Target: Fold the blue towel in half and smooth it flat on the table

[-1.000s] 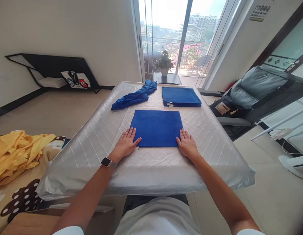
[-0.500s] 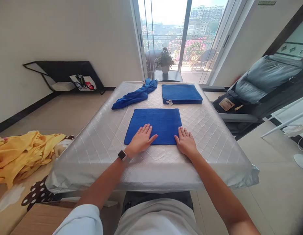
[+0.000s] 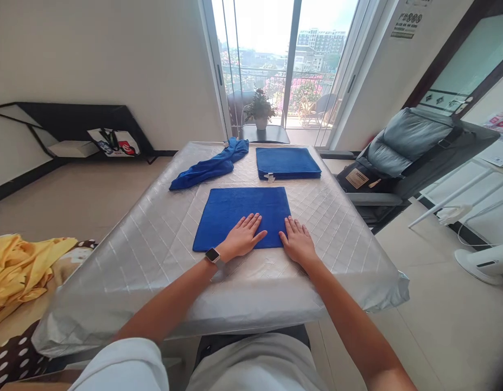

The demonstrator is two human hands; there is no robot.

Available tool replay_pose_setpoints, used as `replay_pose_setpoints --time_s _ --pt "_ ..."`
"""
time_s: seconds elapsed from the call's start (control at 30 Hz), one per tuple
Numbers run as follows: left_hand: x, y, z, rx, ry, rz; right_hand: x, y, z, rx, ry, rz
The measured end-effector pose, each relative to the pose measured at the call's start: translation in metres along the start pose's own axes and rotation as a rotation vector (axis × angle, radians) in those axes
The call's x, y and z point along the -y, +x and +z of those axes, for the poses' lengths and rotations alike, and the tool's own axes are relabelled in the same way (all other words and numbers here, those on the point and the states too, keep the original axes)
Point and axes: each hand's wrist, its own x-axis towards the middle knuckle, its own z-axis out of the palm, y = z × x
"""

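Observation:
A blue towel (image 3: pixel 235 212), folded into a flat rectangle, lies in front of me on the table. My left hand (image 3: pixel 243 237), with a watch (image 3: pixel 212 255) on its wrist, rests flat on the towel right of its middle, fingers stretched out. At the towel's right edge my right hand (image 3: pixel 299 239) lies flat, its fingers slightly spread. Behind sits a neat stack of folded blue towels (image 3: pixel 287 161) with a white tag (image 3: pixel 269 177) at its front corner. A crumpled blue towel (image 3: pixel 210 165) lies loosely to the left of the stack.
A quilted silver cover (image 3: pixel 153 233) drapes over the table. Beyond the far edge stands a chair bearing a potted plant (image 3: pixel 260 108). A grey reclining chair (image 3: pixel 377 201) is on the right. Yellow cloth (image 3: pixel 23 271) lies at lower left.
My left hand has slid to the right across the folded towel, nearer my right hand. The right hand stays at the towel's right edge. The camera view has turned slightly right.

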Motion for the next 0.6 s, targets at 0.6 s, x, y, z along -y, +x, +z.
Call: replay_pose_setpoints --time_s 0.6 --pt "0.081 -0.096 -0.011 -0.043 0.030 -0.409 -0.004 0.002 -0.001 0.026 -0.115 0.000"
